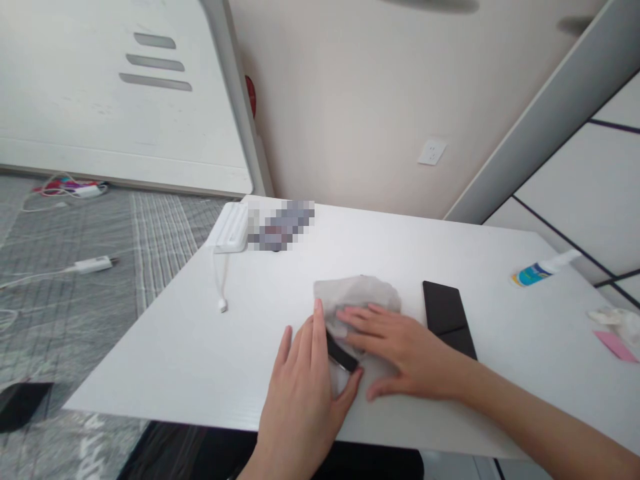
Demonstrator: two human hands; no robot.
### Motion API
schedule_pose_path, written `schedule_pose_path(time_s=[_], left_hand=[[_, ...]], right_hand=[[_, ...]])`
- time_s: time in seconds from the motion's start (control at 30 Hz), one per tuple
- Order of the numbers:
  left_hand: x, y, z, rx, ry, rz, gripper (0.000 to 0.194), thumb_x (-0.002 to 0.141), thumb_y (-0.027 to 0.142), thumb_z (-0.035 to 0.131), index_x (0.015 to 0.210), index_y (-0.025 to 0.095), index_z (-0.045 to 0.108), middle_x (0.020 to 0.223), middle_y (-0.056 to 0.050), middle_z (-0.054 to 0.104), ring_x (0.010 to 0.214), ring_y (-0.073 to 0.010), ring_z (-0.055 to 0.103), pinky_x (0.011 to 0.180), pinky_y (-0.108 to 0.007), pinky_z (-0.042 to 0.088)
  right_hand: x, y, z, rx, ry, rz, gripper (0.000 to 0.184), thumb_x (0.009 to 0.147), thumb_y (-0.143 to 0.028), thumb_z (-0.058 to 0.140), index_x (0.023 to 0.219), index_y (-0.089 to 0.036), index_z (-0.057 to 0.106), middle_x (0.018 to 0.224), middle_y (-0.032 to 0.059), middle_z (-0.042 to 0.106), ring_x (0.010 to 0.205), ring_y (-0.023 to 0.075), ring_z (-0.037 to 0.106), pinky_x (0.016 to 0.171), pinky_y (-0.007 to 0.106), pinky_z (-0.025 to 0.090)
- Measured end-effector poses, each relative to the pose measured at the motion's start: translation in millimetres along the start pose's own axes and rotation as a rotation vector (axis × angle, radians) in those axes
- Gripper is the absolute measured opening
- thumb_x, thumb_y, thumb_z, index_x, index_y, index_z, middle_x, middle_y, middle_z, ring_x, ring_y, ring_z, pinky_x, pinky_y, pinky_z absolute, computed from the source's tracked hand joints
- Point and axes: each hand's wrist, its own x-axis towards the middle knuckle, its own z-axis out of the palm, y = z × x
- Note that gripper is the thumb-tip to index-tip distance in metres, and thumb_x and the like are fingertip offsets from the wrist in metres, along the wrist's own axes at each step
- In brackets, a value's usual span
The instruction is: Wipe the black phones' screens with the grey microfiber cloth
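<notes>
A light grey cloth or soft pouch [357, 290] lies on the white table near its front edge. My right hand [400, 347] rests flat on it, fingers stretched out to the left across the fabric. Close to the fabric's lower left side is a small dark strip-shaped object [342, 355] with a shiny edge; its kind is unclear. My left hand [305, 373] lies beside this object, fingers extended forward to the fabric's left edge. Its thumb is spread and reaches the object's near end. Both hands are open.
A dark folded case or wallet [444, 310] lies right of the fabric. Farther right are a spray bottle [535, 273] lying on its side and a pink slip [616, 347]. At back left sit a white device [231, 227] with a short cable [223, 303] and a blurred-out item [283, 225].
</notes>
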Motion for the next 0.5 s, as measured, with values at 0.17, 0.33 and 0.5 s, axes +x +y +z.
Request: schedule_pose_path(time_s=[0.17,0.33,0.5], left_hand=[[0,-2,0.6,-0.080,-0.008,-0.051,0.107,0.092,0.048,0.065,0.164,0.012,-0.004,0.154,-0.022,0.051,0.134,-0.0318,0.060,0.112,-0.058,0.049],[-1,-2,1.2,-0.101,-0.026,-0.049,0.105,0.092,0.045,0.064,0.164,0.013,-0.005,0.162,-0.023,0.040,0.137,-0.0325,0.058,0.113,-0.058,0.048],[-2,-2,-0.3,-0.158,-0.023,-0.091,0.102,0.096,0.056,0.059,0.165,0.017,-0.005,0.147,-0.019,0.060,0.134,-0.0303,0.060,0.115,-0.058,0.045]], right_hand=[[-2,-3,-1,-0.079,0.042,0.119,0.102,0.088,-0.081,0.054,0.164,-0.018,0.029,0.168,0.0128,0.032,0.159,0.0332,0.021,0.129,0.058,0.017],[0,-11,3,0.023,-0.045,-0.109,0.091,0.093,-0.078,0.050,0.161,-0.019,0.036,0.168,0.0078,0.032,0.157,0.0238,0.030,0.132,0.046,0.012],[-1,5,0,-0.127,0.126,0.184,0.103,0.090,-0.081,0.051,0.164,-0.014,0.027,0.165,0.0192,0.035,0.156,0.0360,0.028,0.127,0.062,0.022]])
